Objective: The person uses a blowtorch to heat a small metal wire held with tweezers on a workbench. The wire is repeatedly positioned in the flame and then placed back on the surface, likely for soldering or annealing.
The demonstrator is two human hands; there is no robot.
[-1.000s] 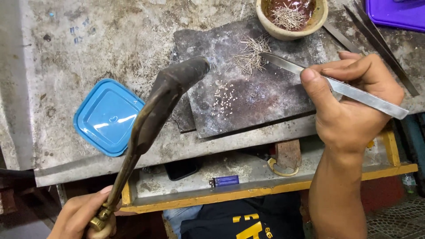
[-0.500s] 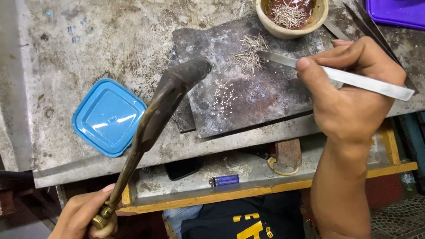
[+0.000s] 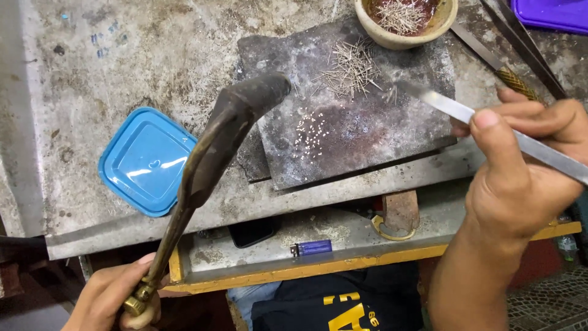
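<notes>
The left hand (image 3: 116, 300), low at the near left, is wrapped around the brass base of a torch (image 3: 214, 165), whose dark curved nozzle reaches up and right to end just over the left edge of the slab (image 3: 367, 141). The right hand (image 3: 527, 178) pinches steel tweezers (image 3: 453, 110) between thumb and fingers; their tips lie at the right part of the slab, just beside a loose pile of wires (image 3: 352, 70). No flame shows at the nozzle. A patch of small pale beads (image 3: 312, 129) lies on the slab between the nozzle and the tweezer tips, nearer the nozzle. To work well here, I judge the nozzle should stay aimed at the slab, away from the blue lid (image 3: 147, 159) to its left, and the tweezers should come in low and steady so the pile is not scattered and the beads are not knocked. The wires are well clear of the left hand and lie far and left of the right hand. Beyond the pile, a bowl (image 3: 386, 37) holds more wires.
</notes>
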